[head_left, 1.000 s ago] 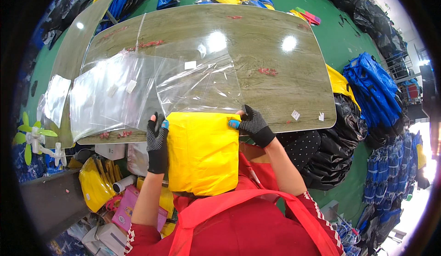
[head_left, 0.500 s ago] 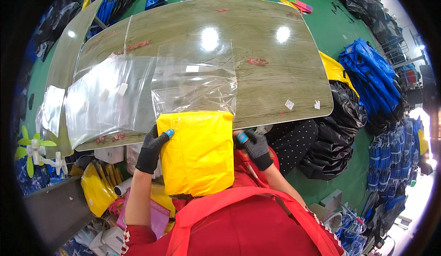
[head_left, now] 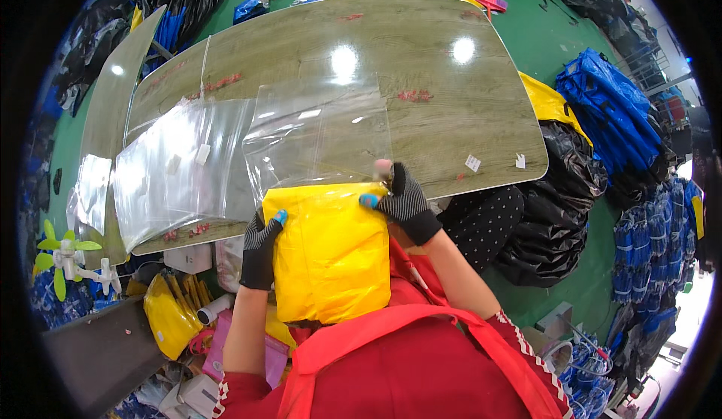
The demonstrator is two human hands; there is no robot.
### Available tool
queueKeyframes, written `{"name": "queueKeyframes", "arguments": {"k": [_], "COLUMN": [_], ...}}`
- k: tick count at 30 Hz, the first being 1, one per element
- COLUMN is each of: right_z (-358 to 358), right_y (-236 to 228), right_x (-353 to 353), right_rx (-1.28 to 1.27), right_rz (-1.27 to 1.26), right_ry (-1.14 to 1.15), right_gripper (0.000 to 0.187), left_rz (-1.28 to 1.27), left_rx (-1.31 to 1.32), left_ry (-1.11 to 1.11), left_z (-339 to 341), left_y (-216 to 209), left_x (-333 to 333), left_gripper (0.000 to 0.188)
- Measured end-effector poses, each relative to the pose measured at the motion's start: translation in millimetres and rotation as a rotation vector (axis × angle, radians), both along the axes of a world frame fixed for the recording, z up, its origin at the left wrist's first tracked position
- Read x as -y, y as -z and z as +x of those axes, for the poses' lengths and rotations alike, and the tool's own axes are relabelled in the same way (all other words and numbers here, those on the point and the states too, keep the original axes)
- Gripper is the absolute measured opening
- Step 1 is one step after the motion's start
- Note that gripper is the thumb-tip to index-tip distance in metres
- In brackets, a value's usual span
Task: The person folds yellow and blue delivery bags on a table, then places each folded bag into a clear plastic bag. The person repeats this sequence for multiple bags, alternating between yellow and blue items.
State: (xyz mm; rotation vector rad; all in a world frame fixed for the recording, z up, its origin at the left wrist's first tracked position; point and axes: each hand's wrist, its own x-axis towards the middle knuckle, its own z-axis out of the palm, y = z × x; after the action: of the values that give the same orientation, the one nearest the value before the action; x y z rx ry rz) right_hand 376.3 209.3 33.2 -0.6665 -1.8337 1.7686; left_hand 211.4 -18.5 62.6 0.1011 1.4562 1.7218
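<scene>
A folded yellow sheet [head_left: 331, 257] lies across the near edge of the table, its lower end against my red apron. My left hand [head_left: 261, 246], in a dark dotted glove with a blue thumb tip, is closed on its left edge. At the top right corner, my right hand [head_left: 406, 204] pinches the yellow sheet between thumb and fingers, one bare fingertip sticking out past the glove. A clear plastic bag [head_left: 323, 129] extends from the sheet's top edge onto the table. Whether the sheet's top is inside the bag I cannot tell.
More clear bags [head_left: 180, 167] lie spread on the left of the wood-patterned table [head_left: 444, 110]. Yellow folded pieces [head_left: 167, 314] stand below left, near a small green-bladed fan [head_left: 64, 257]. Black bundles [head_left: 553, 216] and blue bundles [head_left: 605, 110] sit at the right.
My right hand has moved up from beside the yellow sheet to its top right corner and closed on it. The sheet has shifted slightly right, and the clear bag has creased differently.
</scene>
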Motion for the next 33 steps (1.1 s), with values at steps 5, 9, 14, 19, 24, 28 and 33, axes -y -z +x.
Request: {"name": "queueKeyframes", "arguments": {"k": [5,9,14,19,24,28,33], "right_z": [23.9,43.6,56.1,67.1,103.3,129.8,143.1], "right_y": [4.2,6.7,11.1,6.6,-15.8,-27.2,-26.3], "right_x": [13.2,27.6,42.6,36.6,30.7,37.8,32.9], "right_rx": [0.160,0.367,0.247,0.037,0.255,0.119,0.057], "right_rz": [-0.247,-0.150,-0.393,-0.358,-0.649,-0.782,-0.669], "right_ry": [-0.224,-0.237,-0.263,-0.061,-0.098,-0.091,-0.148], "right_gripper": [0.055,0.052,0.053,0.051,0.055,0.067,0.066], "left_rz": [0.021,-0.056,-0.056,0.006,-0.099,-0.397,0.057], "left_rx": [0.015,0.097,0.177,0.236,-0.108,-0.521,-0.092], "left_ry": [0.091,0.134,0.181,0.074,0.173,0.614,0.211], "left_z": [3.7,8.0,11.4,43.6,79.8,38.4,9.5], "left_y": [-1.2,-1.0,6.4,28.9,39.9,21.7,15.5], "left_x": [5.4,12.6,16.4,-2.0,-7.5,-1.3,-37.2], "left_gripper": [0.045,0.046,0.049,0.045,0.041,0.040,0.039]}}
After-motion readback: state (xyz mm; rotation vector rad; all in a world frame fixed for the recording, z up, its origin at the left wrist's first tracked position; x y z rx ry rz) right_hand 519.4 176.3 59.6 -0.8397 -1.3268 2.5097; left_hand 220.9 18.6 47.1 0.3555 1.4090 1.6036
